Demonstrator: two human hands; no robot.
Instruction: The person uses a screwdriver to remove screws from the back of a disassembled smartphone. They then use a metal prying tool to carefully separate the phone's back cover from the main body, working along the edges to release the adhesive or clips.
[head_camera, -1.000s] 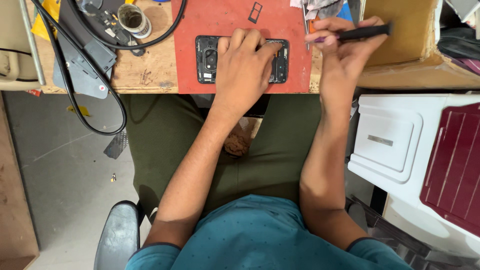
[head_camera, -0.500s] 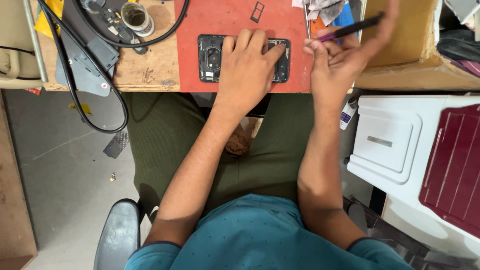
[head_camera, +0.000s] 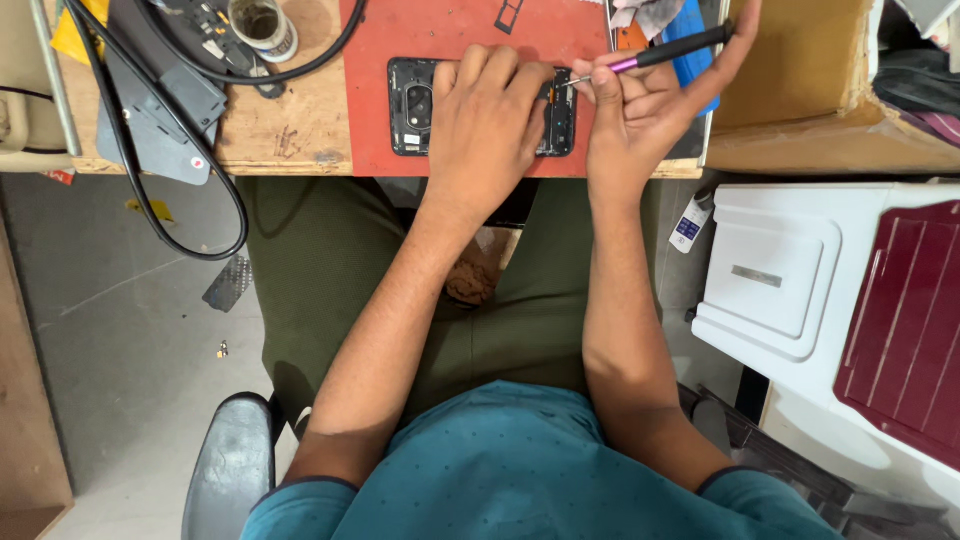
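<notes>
An opened black phone (head_camera: 412, 107) lies flat on a red mat (head_camera: 370, 40) at the edge of a wooden bench. My left hand (head_camera: 487, 118) presses down on the phone's middle and covers most of it. My right hand (head_camera: 645, 110) grips a thin screwdriver (head_camera: 668, 50) with a black and purple handle. Its metal tip touches the phone's right end, just past my left fingertips. The camera end of the phone shows at the left.
A thick black cable (head_camera: 160, 150) loops off the bench at the left, beside a small round tub (head_camera: 262, 25). A cardboard box (head_camera: 800, 90) stands at the right. Below it sit a white plastic chair (head_camera: 775, 270) and a maroon one (head_camera: 905, 320).
My right hand has come down and left from beside the box, bringing the screwdriver's tip onto the phone's right end. My left hand has stayed on the phone.
</notes>
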